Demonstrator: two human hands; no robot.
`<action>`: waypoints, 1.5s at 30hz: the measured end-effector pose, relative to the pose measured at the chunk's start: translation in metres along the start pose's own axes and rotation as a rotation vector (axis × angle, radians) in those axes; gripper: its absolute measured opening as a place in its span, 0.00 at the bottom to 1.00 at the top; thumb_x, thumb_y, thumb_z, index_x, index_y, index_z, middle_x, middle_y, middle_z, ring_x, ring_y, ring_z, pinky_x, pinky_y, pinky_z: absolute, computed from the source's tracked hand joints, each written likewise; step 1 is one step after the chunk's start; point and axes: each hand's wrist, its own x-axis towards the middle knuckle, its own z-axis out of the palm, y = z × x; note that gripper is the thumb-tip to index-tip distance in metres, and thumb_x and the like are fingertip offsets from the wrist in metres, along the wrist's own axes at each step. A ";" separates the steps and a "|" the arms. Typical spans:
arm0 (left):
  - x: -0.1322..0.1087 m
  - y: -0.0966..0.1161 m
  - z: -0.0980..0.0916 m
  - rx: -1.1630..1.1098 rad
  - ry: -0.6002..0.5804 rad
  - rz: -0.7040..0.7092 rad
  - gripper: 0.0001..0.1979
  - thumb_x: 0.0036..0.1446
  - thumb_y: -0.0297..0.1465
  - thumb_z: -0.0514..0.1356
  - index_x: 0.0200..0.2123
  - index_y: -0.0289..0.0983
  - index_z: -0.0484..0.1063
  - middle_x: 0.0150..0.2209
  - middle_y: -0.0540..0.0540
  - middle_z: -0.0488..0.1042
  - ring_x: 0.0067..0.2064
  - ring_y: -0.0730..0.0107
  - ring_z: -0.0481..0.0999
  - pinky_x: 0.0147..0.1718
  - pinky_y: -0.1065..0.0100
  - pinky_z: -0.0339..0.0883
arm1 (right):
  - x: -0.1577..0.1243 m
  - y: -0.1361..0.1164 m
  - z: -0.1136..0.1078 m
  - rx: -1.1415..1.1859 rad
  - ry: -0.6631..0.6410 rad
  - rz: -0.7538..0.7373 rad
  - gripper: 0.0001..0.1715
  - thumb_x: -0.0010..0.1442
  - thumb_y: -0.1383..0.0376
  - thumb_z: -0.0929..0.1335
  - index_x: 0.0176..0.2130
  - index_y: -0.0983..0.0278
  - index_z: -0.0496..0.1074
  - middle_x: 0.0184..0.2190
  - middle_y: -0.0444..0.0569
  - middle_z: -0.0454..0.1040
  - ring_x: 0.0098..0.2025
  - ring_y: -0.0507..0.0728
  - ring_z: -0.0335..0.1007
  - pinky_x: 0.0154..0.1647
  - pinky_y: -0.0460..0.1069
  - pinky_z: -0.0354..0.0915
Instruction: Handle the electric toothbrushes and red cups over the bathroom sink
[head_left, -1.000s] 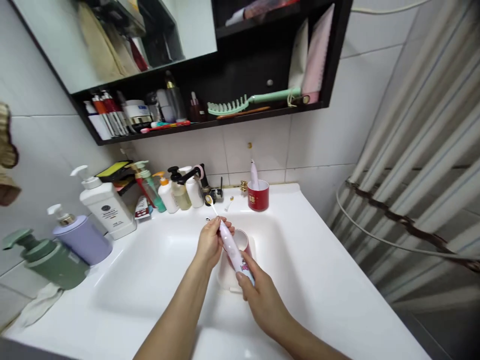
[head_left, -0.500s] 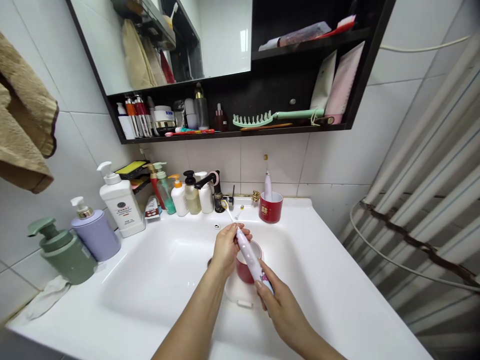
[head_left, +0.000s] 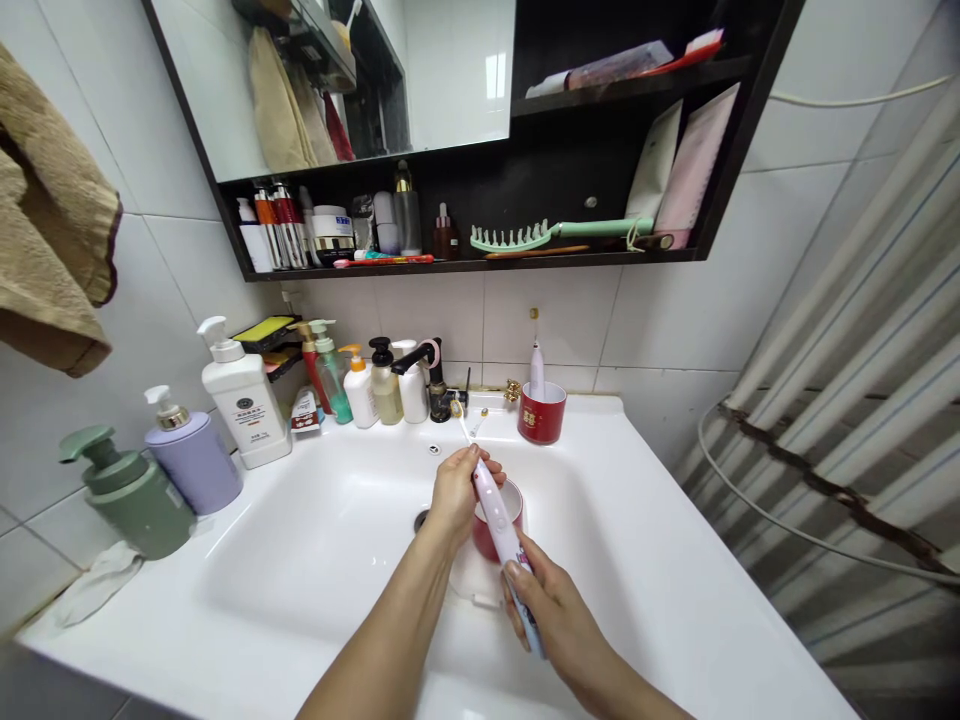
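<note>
A pale pink electric toothbrush (head_left: 493, 508) slants across the sink, its brush head pointing up toward the faucet. My right hand (head_left: 546, 602) is wrapped round the lower part of its handle. Closed at the neck, where the head joins the handle, is my left hand (head_left: 459, 490); some of its fingers are hidden. Under the toothbrush a red cup (head_left: 486, 541) with a white inside sits in the sink, partly covered. On the back ledge, just beyond my hands, lies a small separate brush head (head_left: 478, 424).
Behind the white sink (head_left: 315, 560) stand a black faucet (head_left: 435, 380) and several pump bottles (head_left: 360, 392). A second red cup (head_left: 541, 416) on the back ledge holds another electric toothbrush (head_left: 537, 370). Overhead hangs a dark mirror cabinet (head_left: 555, 180); pipes (head_left: 847, 420) run at the right.
The toothbrush has shifted slightly, its head now a little further right and lower. My right hand has moved slightly along the handle, and the view has shifted a bit.
</note>
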 end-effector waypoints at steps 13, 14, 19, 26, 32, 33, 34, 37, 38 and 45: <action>0.002 -0.008 -0.024 0.823 -0.077 0.334 0.07 0.40 0.26 0.52 0.27 0.34 0.65 0.28 0.46 0.68 0.31 0.73 0.66 0.34 0.69 0.58 | 0.081 -0.051 -0.018 -0.132 0.347 -0.318 0.17 0.45 0.60 0.60 0.37 0.63 0.56 0.23 0.40 0.61 0.25 0.48 0.60 0.24 0.43 0.58; 0.000 -0.013 -0.028 0.959 -0.113 0.378 0.07 0.40 0.25 0.52 0.27 0.35 0.65 0.29 0.46 0.68 0.32 0.71 0.65 0.35 0.68 0.57 | 0.088 -0.047 -0.018 -0.154 0.357 -0.318 0.18 0.45 0.61 0.60 0.38 0.63 0.56 0.24 0.41 0.62 0.25 0.49 0.61 0.25 0.43 0.58; -0.009 -0.027 -0.039 1.423 -0.236 0.461 0.10 0.38 0.22 0.50 0.27 0.36 0.66 0.32 0.46 0.67 0.37 0.67 0.63 0.38 0.67 0.55 | 0.103 -0.013 -0.022 -0.344 0.388 -0.276 0.12 0.44 0.61 0.60 0.30 0.66 0.62 0.20 0.43 0.65 0.23 0.51 0.60 0.25 0.46 0.57; -0.005 -0.033 -0.043 1.618 -0.373 0.407 0.09 0.39 0.22 0.49 0.26 0.34 0.66 0.31 0.45 0.66 0.37 0.67 0.62 0.36 0.68 0.56 | 0.098 0.005 -0.030 -0.553 0.382 -0.290 0.11 0.45 0.62 0.61 0.22 0.67 0.66 0.24 0.47 0.66 0.30 0.52 0.61 0.32 0.47 0.56; -0.010 -0.030 -0.029 1.626 -0.423 0.507 0.08 0.38 0.21 0.49 0.25 0.34 0.63 0.30 0.47 0.66 0.35 0.69 0.62 0.33 0.70 0.57 | 0.084 -0.005 -0.040 -0.588 0.386 -0.250 0.14 0.47 0.61 0.58 0.24 0.68 0.66 0.20 0.47 0.68 0.23 0.51 0.61 0.23 0.45 0.57; -0.011 -0.028 -0.021 1.620 -0.448 0.540 0.07 0.39 0.22 0.50 0.25 0.35 0.63 0.30 0.47 0.65 0.35 0.70 0.62 0.33 0.70 0.57 | 0.080 -0.009 -0.047 -0.589 0.398 -0.247 0.15 0.47 0.60 0.58 0.25 0.68 0.66 0.20 0.46 0.68 0.22 0.51 0.61 0.22 0.44 0.57; -0.011 -0.027 -0.010 1.610 -0.479 0.574 0.07 0.39 0.22 0.50 0.25 0.35 0.63 0.30 0.47 0.65 0.35 0.70 0.62 0.33 0.70 0.57 | 0.076 -0.015 -0.056 -0.591 0.410 -0.246 0.15 0.48 0.60 0.57 0.25 0.68 0.66 0.20 0.46 0.68 0.22 0.51 0.61 0.22 0.44 0.57; -0.005 -0.026 0.027 1.570 -0.567 0.663 0.05 0.41 0.24 0.51 0.26 0.35 0.63 0.30 0.47 0.65 0.35 0.69 0.62 0.34 0.70 0.57 | 0.067 -0.036 -0.092 -0.610 0.450 -0.238 0.15 0.49 0.60 0.57 0.27 0.68 0.65 0.20 0.44 0.67 0.22 0.50 0.61 0.21 0.44 0.57; 0.000 -0.028 0.041 1.557 -0.581 0.688 0.05 0.41 0.24 0.51 0.26 0.35 0.63 0.30 0.46 0.65 0.36 0.69 0.62 0.34 0.70 0.57 | 0.066 -0.043 -0.105 -0.620 0.465 -0.230 0.15 0.50 0.60 0.57 0.28 0.68 0.65 0.20 0.44 0.67 0.22 0.49 0.61 0.21 0.44 0.57; 0.057 -0.054 0.113 1.500 -0.610 0.732 0.07 0.41 0.23 0.50 0.26 0.34 0.64 0.31 0.47 0.66 0.36 0.69 0.62 0.35 0.69 0.58 | 0.089 -0.075 -0.183 -0.690 0.559 -0.125 0.14 0.53 0.62 0.58 0.37 0.68 0.62 0.34 0.46 0.66 0.33 0.50 0.63 0.32 0.49 0.61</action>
